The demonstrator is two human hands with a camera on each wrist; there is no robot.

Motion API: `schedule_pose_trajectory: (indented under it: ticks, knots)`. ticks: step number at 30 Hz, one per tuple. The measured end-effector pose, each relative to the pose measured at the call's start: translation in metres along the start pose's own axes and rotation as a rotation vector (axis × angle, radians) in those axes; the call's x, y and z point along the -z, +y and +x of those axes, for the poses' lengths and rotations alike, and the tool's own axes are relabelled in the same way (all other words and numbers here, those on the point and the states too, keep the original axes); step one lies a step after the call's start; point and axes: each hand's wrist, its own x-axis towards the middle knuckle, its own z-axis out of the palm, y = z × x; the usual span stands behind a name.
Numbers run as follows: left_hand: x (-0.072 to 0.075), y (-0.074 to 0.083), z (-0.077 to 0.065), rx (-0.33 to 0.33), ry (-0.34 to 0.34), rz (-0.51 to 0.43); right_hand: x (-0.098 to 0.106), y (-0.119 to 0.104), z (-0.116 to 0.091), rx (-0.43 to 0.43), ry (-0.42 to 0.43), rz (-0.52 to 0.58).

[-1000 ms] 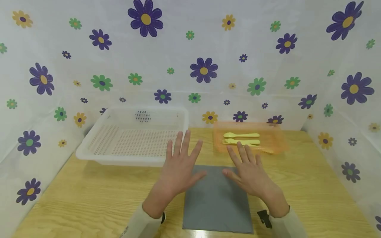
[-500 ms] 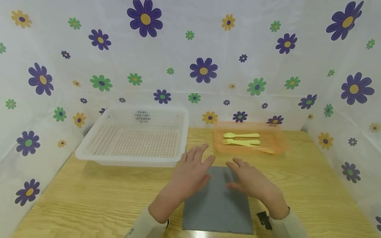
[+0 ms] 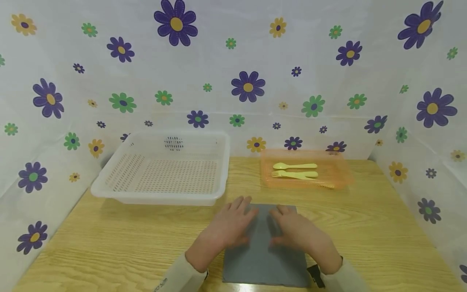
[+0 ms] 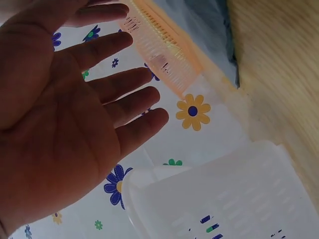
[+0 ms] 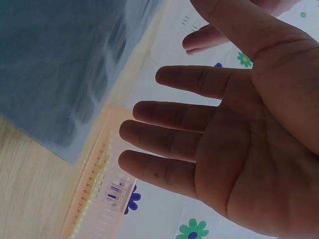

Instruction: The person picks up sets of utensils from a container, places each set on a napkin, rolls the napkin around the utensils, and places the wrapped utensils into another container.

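Observation:
A dark grey rectangular sheet (image 3: 264, 265) lies flat on the wooden table. My left hand (image 3: 227, 227) is over its left side, palm down, with fingers extended. Over the right side is my right hand (image 3: 302, 232), its fingers also extended and slightly bent in the head view. Both wrist views show the palms holding nothing: the left hand (image 4: 65, 119) has spread fingers, and so does the right hand (image 5: 239, 134). In the right wrist view the fingers look apart from the sheet (image 5: 55, 64). From the head view I cannot tell whether either hand touches it.
At the back left stands a white perforated basket (image 3: 157, 198). An orange basket (image 3: 337, 168) at the back right holds a yellow spoon (image 3: 295, 166), a yellow fork (image 3: 297, 174) and another yellow piece partly hidden. Flower-patterned white cloth (image 3: 204, 61) encloses the back and sides.
Both hands have drawn back toward the body and lower over the grey sheet. Their fingers were spread wide and straight before; now they look more bent. Sheet and baskets stay put.

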Motion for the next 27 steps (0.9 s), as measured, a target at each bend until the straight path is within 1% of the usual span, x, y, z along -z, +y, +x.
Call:
schedule_pose_trajectory:
  ticks: [4,7,9,11,19,27]
  knots:
    - [-0.001,-0.001,-0.002,0.007,-0.079,-0.058,-0.002,-0.001,0.0,-0.011,-0.033,0.015]
    - [-0.001,-0.001,-0.003,0.022,-0.13,-0.081,-0.004,-0.001,0.001,-0.021,-0.056,0.016]
    - [-0.002,-0.001,-0.003,0.03,-0.152,-0.086,-0.004,-0.001,0.001,-0.022,-0.063,0.012]
    - [-0.003,-0.001,-0.002,0.031,-0.161,-0.084,-0.005,-0.001,0.001,-0.016,-0.062,0.009]
    - [-0.011,0.001,0.002,0.0,-0.154,-0.049,-0.007,0.0,0.001,-0.017,-0.07,0.008]
    - [-0.013,0.003,0.001,0.0,-0.167,-0.084,-0.008,0.0,0.002,-0.021,-0.075,0.004]
